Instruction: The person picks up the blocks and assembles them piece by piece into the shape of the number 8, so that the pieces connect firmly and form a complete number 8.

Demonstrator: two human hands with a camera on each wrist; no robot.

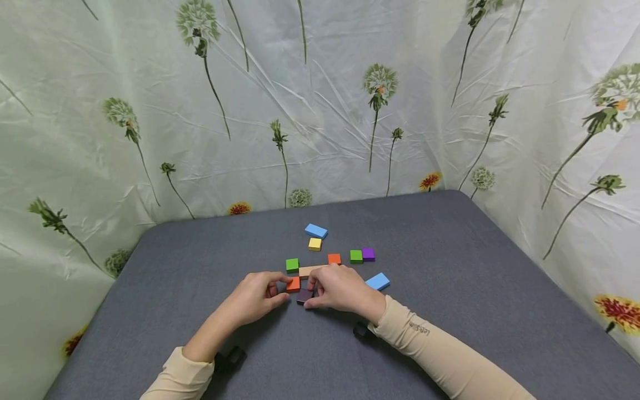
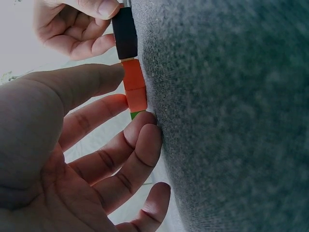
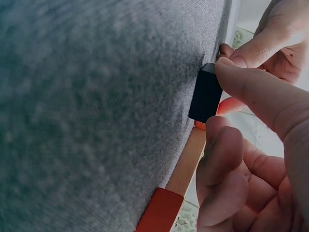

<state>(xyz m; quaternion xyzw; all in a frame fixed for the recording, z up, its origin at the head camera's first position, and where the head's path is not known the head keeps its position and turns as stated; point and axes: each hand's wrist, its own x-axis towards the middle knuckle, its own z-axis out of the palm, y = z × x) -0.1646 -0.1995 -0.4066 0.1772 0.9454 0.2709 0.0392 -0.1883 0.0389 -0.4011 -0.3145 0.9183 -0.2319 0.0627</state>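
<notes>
Together at a gray-covered table (image 1: pixel 460 266) spanning the lower frame, a person's right hand (image 1: pixel 342 289) and left hand (image 1: pixel 257 295) crowd a tan wooden bar (image 1: pixel 310 271) near center, the right pinching a dark block (image 1: pixel 304 296), the left gripping an orange cube (image 1: pixel 294 285) at the block's upper left, below a green cube (image 1: pixel 292 265).

I have room to come in from the near side, over the dark grey cloth tabletop (image 1: pixel 290 361), between two beige sleeves (image 1: pixel 435 347). The left hand (image 1: pixel 252 297) and right hand (image 1: pixel 342 289) bar the middle, around a small orange block (image 1: pixel 293 285) and a near-black block (image 1: pixel 304 296). A slim gap parts a second orange block (image 1: pixel 334 259) from a bright green block (image 1: pixel 356 256); just beside the right hand, a flat blue oblong block (image 1: pixel 379 281) obstructs me.
</notes>
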